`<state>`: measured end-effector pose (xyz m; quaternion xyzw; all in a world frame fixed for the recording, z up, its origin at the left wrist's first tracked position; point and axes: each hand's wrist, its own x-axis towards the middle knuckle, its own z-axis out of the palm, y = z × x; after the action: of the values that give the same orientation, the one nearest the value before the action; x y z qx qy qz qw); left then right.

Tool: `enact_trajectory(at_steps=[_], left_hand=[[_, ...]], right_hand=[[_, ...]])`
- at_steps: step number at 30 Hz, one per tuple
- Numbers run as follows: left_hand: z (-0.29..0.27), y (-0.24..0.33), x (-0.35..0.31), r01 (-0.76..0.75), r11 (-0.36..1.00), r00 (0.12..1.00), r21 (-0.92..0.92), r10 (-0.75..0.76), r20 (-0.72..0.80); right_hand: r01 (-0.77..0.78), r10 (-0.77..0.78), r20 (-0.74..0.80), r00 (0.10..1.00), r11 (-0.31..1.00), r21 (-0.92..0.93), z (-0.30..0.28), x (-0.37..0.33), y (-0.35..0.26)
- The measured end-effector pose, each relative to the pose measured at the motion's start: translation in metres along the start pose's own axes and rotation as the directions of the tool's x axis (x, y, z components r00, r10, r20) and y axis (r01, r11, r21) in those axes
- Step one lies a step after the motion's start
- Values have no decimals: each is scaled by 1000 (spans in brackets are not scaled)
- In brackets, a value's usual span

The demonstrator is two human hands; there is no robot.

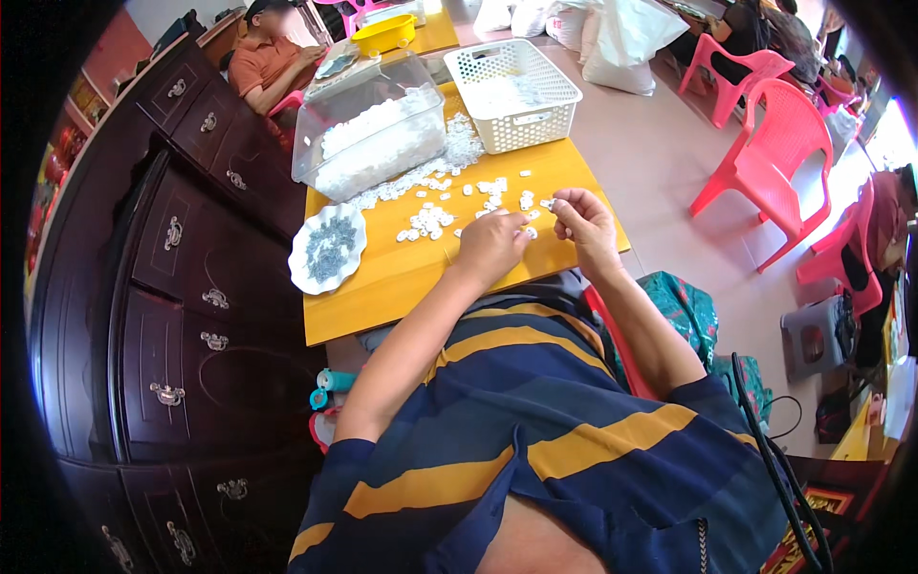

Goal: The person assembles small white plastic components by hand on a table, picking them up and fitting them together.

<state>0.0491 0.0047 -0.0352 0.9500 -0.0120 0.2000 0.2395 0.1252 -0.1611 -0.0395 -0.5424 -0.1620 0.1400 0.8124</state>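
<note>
Cloth of a striped shirt [593, 392] is being noted nearest, just below the near edge of a yellow table [382, 277]. Over that edge, a small white piece [546, 204] is apparently being pinched between thumb and forefinger of the right hand [588, 228]. The left hand [492, 247] is being held just beside it, back uppermost, fingers curled inward; whether anything is being gripped there cannot be told, the fingertips being partly hidden. Loss of the pinched piece is being judged possible: little surface is being offered to the fingers, and the table's right edge is lying near.

Left of the hands, a heap of white pieces [426, 222] is being left unconfined; scattering could be caused by a sweep of the left forearm. At the left edge, grey bits [330, 249] are being contained in a scalloped white dish [297, 268]; tipping could be caused by a knock from that side.

Beyond, a clear bin [311, 139] is being filled high with white parts [382, 134], and mixing with the loose stock around its base is being considered a risk. A perforated white basket [531, 132] is being stood to its right. Farther off, a yellow basin [384, 36] is being observed near a seated co-worker [268, 62].
</note>
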Motion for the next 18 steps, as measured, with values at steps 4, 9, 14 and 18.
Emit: enact_trajectory(at_steps=[4, 9, 14, 18], left_hand=[[4, 4, 11, -30, 997, 996, 72, 23, 91], [7, 7, 19, -23, 992, 986, 121, 3, 168], [4, 11, 16, -33, 993, 991, 117, 17, 136], [-18, 1, 15, 62, 986, 998, -157, -64, -6]], right_hand=[[15, -15, 10, 1000, 1000, 16, 1, 0, 2], [1, -1, 18, 1000, 1000, 6, 2, 0, 6], [1, -1, 4, 1000, 1000, -20, 3, -2, 5], [-31, 31, 27, 999, 1000, 1, 9, -7, 5]])
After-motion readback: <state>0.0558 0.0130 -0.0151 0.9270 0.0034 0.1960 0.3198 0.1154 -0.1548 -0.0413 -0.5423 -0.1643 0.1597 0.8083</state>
